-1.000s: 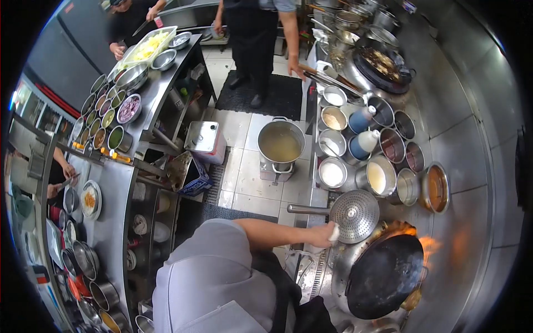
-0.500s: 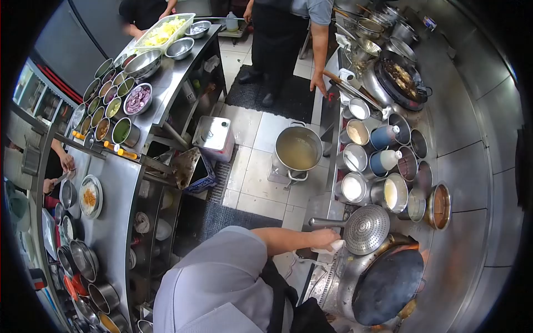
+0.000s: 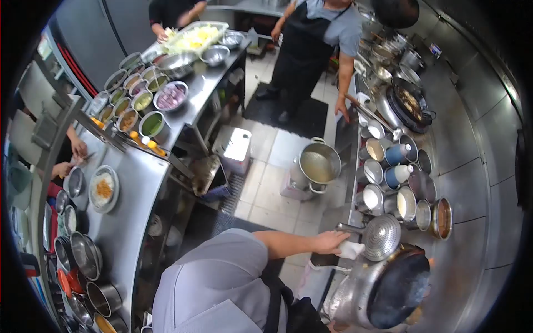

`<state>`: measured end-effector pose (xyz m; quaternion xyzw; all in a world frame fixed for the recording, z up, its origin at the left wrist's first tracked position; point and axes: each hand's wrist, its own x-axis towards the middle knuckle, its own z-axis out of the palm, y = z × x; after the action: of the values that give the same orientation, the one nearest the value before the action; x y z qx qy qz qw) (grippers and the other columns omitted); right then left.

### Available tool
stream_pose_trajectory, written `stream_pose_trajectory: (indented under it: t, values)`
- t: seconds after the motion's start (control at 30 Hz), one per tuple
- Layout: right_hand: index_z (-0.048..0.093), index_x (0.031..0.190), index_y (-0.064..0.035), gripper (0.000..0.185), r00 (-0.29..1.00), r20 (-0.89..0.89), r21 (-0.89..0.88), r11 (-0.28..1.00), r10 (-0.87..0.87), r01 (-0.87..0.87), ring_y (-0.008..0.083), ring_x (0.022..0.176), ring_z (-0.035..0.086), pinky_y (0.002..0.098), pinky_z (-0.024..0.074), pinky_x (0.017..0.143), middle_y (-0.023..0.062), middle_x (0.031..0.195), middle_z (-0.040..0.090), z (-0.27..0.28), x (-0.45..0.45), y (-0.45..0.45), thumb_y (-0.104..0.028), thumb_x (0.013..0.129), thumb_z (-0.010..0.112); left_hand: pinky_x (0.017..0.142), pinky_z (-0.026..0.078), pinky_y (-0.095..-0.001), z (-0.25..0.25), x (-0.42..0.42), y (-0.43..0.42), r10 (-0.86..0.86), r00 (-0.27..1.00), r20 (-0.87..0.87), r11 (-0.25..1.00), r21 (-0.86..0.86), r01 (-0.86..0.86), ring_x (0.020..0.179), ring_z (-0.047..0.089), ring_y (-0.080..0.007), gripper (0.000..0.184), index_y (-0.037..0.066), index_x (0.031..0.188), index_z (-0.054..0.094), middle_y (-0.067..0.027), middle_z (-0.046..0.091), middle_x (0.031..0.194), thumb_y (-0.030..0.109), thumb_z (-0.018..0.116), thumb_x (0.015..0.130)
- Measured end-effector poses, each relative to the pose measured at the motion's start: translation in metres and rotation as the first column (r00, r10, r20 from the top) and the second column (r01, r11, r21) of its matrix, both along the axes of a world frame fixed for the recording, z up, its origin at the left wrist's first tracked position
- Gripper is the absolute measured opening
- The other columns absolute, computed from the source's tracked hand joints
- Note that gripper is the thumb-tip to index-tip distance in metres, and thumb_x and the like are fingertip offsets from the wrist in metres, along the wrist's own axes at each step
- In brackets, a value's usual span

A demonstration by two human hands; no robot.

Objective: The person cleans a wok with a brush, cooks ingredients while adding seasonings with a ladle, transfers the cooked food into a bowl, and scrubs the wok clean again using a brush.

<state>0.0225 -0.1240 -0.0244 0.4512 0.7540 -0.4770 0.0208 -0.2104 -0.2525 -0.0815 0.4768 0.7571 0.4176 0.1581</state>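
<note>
My left hand [image 3: 331, 243] reaches across to the stove, its fingers closed on a white cloth [image 3: 351, 250]. The cloth lies at the near side of a black wok [image 3: 401, 288], which sits tilted over a steel burner ring [image 3: 348, 299] with some flame at its far edge. A round perforated skimmer [image 3: 382, 237] rests just beyond the cloth, its handle pointing toward my hand. Only a sliver of my right hand [image 3: 335, 327] shows at the bottom edge, below the burner; its fingers are hidden.
Beyond the skimmer stand several seasoning pots [image 3: 373, 198] and sauce bottles [image 3: 397, 175]. A large stockpot [image 3: 318, 164] stands in the aisle. A co-worker [image 3: 302, 61] reaches toward the far burner. A steel counter [image 3: 130, 205] on the left bears a plate of food [image 3: 104, 189] and bowls.
The camera view has shifted, so most surroundings appear further right. My left hand still grips the cloth, more of which now shows. A sliver of my right hand has appeared at the bottom.
</note>
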Motion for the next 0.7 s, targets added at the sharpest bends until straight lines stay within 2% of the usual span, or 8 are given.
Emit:
stream_pose_trajectory:
  t: [0.1,0.17,0.23,0.33,0.43,0.53,0.67,0.7]
  values:
    - [0.053,0.148,-0.0035,0.058,0.999,-0.039,-0.066,0.997,0.028,-0.030,0.0208,0.064,0.065,0.0374,0.0532,0.056,0.0085,0.088,0.068,-0.019,-0.014,-0.029,-0.013,0.094,0.070,0.101,0.048,-0.0502,-0.043,0.018,-0.098,0.084,0.995,-0.052,0.995,0.054,-0.082,0.118,0.057,-0.0431,0.072,0.000,0.148,0.043,-0.0242,0.057,0.127,0.036,0.071,0.093]
    - [0.053,0.148,-0.0033,0.058,0.997,-0.068,-0.093,0.994,0.045,-0.052,0.0206,0.064,0.064,0.0373,0.0531,0.056,0.0086,0.088,0.068,-0.027,-0.022,-0.047,-0.013,0.094,0.070,0.102,0.047,-0.0513,-0.060,0.024,-0.183,-0.121,0.989,0.083,0.945,-0.297,0.140,0.119,0.057,-0.0428,0.065,0.000,0.142,0.050,-0.0249,0.060,0.124,0.039,0.069,0.094]
    - [0.053,0.148,-0.0030,0.058,0.995,-0.082,-0.115,0.991,0.060,-0.069,0.0205,0.064,0.064,0.0371,0.0530,0.055,0.0086,0.088,0.068,-0.030,-0.027,-0.064,-0.013,0.094,0.070,0.105,0.047,-0.0530,-0.077,0.039,-0.262,-0.307,0.941,0.145,0.623,-0.716,0.314,0.127,0.056,-0.0452,0.071,0.000,0.137,0.058,-0.0262,0.060,0.134,0.053,0.066,0.092]
    - [0.053,0.149,-0.0027,0.058,0.993,-0.082,-0.139,0.986,0.085,-0.096,0.0202,0.064,0.064,0.0369,0.0529,0.055,0.0087,0.088,0.067,-0.031,-0.031,-0.087,-0.013,0.094,0.070,0.105,0.048,-0.0524,-0.098,0.058,-0.331,-0.249,0.874,0.417,0.466,-0.740,0.485,0.128,0.057,-0.0453,0.071,-0.001,0.132,0.064,-0.0284,0.061,0.136,0.056,0.067,0.090]
    - [0.052,0.149,-0.0023,0.058,0.992,-0.081,-0.161,0.981,0.099,-0.111,0.0200,0.063,0.064,0.0367,0.0527,0.055,0.0087,0.088,0.067,-0.033,-0.040,-0.111,-0.013,0.094,0.070,0.104,0.048,-0.0502,-0.089,0.032,-0.358,-0.256,0.883,0.393,0.507,-0.723,0.469,0.124,0.062,-0.0431,0.072,-0.005,0.131,0.064,-0.0292,0.065,0.130,0.054,0.069,0.089]
    - [0.052,0.149,-0.0020,0.059,0.992,-0.065,-0.174,0.978,0.106,-0.116,0.0198,0.063,0.063,0.0364,0.0526,0.055,0.0088,0.088,0.067,-0.040,-0.054,-0.133,-0.013,0.094,0.070,0.096,0.052,-0.0491,-0.100,0.015,-0.367,-0.234,0.872,0.430,0.596,-0.645,0.478,0.114,0.067,-0.0407,0.053,0.000,0.117,0.073,-0.0231,0.072,0.118,0.046,0.070,0.091]
    - [0.052,0.149,-0.0015,0.059,0.994,-0.019,-0.173,0.979,0.103,-0.105,0.0195,0.063,0.063,0.0361,0.0524,0.055,0.0089,0.088,0.067,-0.056,-0.080,-0.164,-0.013,0.094,0.070,0.094,0.052,-0.0497,-0.090,-0.005,-0.429,0.163,0.923,0.347,0.819,-0.570,0.069,0.115,0.067,-0.0407,0.056,-0.003,0.123,0.068,-0.0253,0.070,0.120,0.042,0.071,0.090]
    - [0.052,0.149,-0.0014,0.059,0.995,-0.006,-0.173,0.980,0.100,-0.099,0.0194,0.063,0.063,0.0361,0.0523,0.055,0.0089,0.088,0.067,-0.060,-0.086,-0.170,-0.013,0.094,0.070,0.104,0.049,-0.0488,-0.094,-0.013,-0.448,0.153,0.895,0.420,0.806,-0.577,0.133,0.123,0.062,-0.0441,0.075,-0.005,0.140,0.056,-0.0287,0.065,0.131,0.052,0.068,0.093]
